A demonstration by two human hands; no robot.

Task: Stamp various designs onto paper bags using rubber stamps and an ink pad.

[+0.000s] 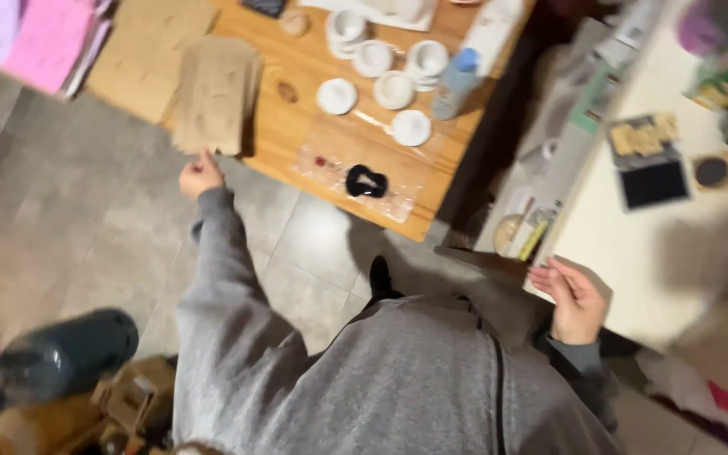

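While left hand (200, 175) touches brown paper's (215, 94) overhanging edge, right hand (575, 301) hangs free.

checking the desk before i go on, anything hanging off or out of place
The brown paper bags stick out over the wooden table's edge, where the left hand touches them. Nothing looks spilled.

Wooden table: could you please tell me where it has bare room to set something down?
Bare wood lies between the brown paper and the white lids. The table's near edge holds a plastic sheet; the far right is crowded with lids and a bottle.
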